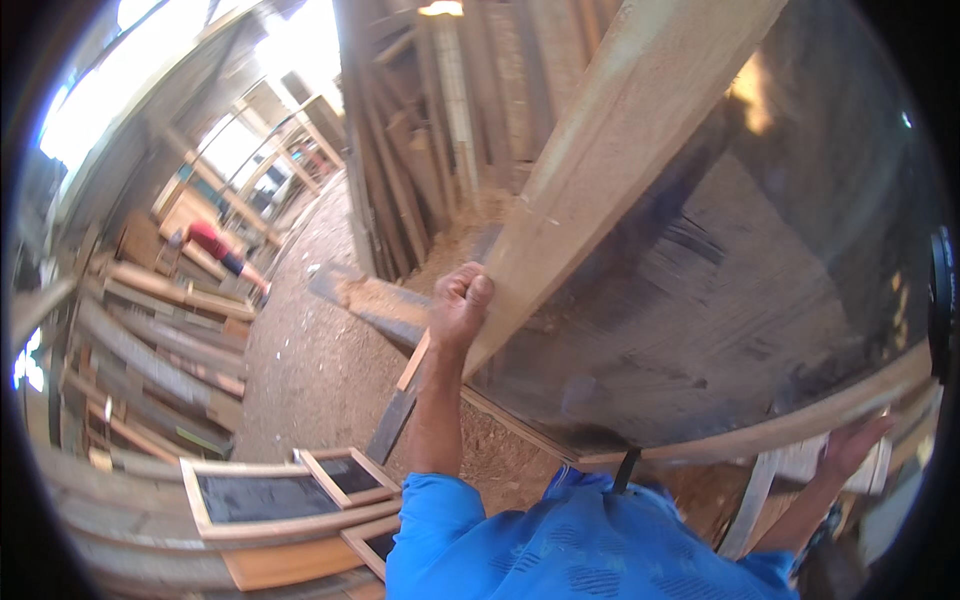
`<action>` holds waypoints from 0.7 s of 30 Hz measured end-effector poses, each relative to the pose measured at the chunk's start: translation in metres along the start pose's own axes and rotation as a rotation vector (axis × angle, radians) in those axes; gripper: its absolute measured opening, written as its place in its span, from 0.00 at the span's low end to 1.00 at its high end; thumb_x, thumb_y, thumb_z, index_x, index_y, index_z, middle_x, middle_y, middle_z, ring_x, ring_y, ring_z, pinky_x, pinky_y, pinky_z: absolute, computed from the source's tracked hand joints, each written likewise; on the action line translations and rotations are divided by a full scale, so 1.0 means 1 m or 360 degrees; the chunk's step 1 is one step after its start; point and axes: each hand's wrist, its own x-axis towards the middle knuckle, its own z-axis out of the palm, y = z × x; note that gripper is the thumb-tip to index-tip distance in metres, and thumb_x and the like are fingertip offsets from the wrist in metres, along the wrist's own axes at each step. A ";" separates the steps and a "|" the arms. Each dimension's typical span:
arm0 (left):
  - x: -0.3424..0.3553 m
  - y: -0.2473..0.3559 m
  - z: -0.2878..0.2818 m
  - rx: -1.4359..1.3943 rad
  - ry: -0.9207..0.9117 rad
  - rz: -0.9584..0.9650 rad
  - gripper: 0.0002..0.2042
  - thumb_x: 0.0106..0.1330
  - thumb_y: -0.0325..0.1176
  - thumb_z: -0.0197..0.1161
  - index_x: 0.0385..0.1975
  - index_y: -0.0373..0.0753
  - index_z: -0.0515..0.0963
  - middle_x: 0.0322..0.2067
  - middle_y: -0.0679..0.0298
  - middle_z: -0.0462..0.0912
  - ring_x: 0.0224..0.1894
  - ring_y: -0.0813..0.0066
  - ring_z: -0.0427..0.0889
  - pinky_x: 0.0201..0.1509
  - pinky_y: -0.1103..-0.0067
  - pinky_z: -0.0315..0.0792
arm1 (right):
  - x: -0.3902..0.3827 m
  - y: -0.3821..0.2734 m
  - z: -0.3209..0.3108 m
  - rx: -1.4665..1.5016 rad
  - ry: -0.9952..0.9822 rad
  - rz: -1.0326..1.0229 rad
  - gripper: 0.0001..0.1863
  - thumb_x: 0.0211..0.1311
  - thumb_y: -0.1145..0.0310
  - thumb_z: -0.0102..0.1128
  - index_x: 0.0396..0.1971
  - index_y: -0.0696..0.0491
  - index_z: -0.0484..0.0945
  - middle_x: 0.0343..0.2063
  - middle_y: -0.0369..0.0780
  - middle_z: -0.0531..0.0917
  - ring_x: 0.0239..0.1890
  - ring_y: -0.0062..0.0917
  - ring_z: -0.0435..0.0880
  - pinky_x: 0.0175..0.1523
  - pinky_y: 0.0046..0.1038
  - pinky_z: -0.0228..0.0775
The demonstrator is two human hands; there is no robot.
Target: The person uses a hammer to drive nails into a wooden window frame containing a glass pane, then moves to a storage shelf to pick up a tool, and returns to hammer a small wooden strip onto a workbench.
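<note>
A large wooden frame [600, 160] with a dark, glossy panel [690, 320] set in it leans across the right half of the view, tilted close to my chest. My left hand [464, 300] is closed in a fist at the outer edge of its left rail; the fingertips are tucked out of sight. Over on the right, my right hand [855, 442] grips the lower rail near its right end, with the fingers partly hidden by the wood.
Smaller framed panels [262, 497] are stacked at the lower left. Timber planks [165, 340] line the left side, and upright boards [400, 150] stand behind the frame. A sawdust-covered beam [375, 300] lies beyond my left hand. Another person in red [208, 240] bends over far left.
</note>
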 end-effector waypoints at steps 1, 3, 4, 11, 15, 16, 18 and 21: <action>-0.006 -0.008 -0.003 -0.0035 0.0073 0.0075 0.31 0.63 0.66 0.62 0.27 0.37 0.79 0.22 0.75 0.72 0.26 0.85 0.69 0.30 0.80 0.63 | -0.011 0.028 -0.001 -0.0034 -0.0107 -0.0118 0.45 0.72 0.36 0.42 0.75 0.52 0.47 0.72 0.42 0.60 0.72 0.34 0.59 0.76 0.39 0.49; -0.037 -0.008 -0.009 -0.0119 0.0185 0.0077 0.31 0.63 0.67 0.62 0.28 0.37 0.79 0.23 0.76 0.71 0.26 0.86 0.68 0.29 0.82 0.61 | -0.029 0.049 0.010 -0.0212 -0.0301 -0.0035 0.45 0.71 0.32 0.38 0.75 0.50 0.48 0.72 0.43 0.59 0.71 0.35 0.61 0.75 0.40 0.52; -0.057 0.003 -0.013 -0.0170 0.0236 0.0023 0.31 0.62 0.67 0.62 0.29 0.37 0.79 0.23 0.76 0.71 0.26 0.87 0.68 0.29 0.83 0.61 | -0.032 0.055 0.020 -0.0261 -0.0289 -0.0011 0.45 0.71 0.32 0.36 0.75 0.50 0.49 0.71 0.43 0.59 0.71 0.35 0.61 0.75 0.39 0.52; -0.101 0.009 -0.054 -0.0296 0.0381 0.0022 0.33 0.62 0.68 0.61 0.36 0.35 0.80 0.28 0.74 0.76 0.32 0.86 0.72 0.35 0.83 0.65 | -0.040 0.046 0.079 -0.0777 -0.0372 -0.0190 0.44 0.73 0.31 0.27 0.74 0.52 0.52 0.71 0.43 0.60 0.69 0.37 0.63 0.73 0.37 0.56; -0.106 0.015 -0.056 -0.0370 0.0412 -0.0055 0.38 0.64 0.69 0.57 0.48 0.33 0.78 0.40 0.64 0.82 0.46 0.79 0.78 0.50 0.79 0.70 | -0.067 0.030 0.141 -0.0657 -0.0067 -0.0086 0.41 0.73 0.34 0.36 0.70 0.54 0.60 0.66 0.44 0.66 0.66 0.35 0.67 0.70 0.37 0.59; -0.110 0.002 -0.055 -0.0456 0.0393 -0.0106 0.39 0.64 0.70 0.55 0.51 0.32 0.77 0.44 0.62 0.82 0.49 0.77 0.77 0.53 0.77 0.70 | -0.063 0.024 0.148 -0.0686 -0.0001 -0.0149 0.40 0.73 0.36 0.39 0.67 0.56 0.65 0.62 0.45 0.71 0.63 0.34 0.70 0.68 0.36 0.61; -0.115 -0.019 -0.051 -0.0615 0.0357 -0.0241 0.43 0.61 0.72 0.55 0.57 0.32 0.72 0.48 0.60 0.81 0.53 0.72 0.78 0.58 0.73 0.71 | -0.051 0.014 0.162 -0.0737 0.0109 -0.0296 0.38 0.73 0.37 0.43 0.64 0.58 0.69 0.58 0.46 0.75 0.59 0.34 0.74 0.65 0.35 0.63; -0.122 -0.055 -0.026 -0.0883 0.0259 -0.0477 0.50 0.56 0.75 0.57 0.65 0.34 0.64 0.53 0.57 0.79 0.57 0.63 0.77 0.63 0.66 0.71 | -0.041 -0.008 0.194 -0.0997 -0.0017 -0.0632 0.38 0.72 0.40 0.45 0.62 0.61 0.70 0.55 0.49 0.77 0.57 0.36 0.75 0.63 0.35 0.65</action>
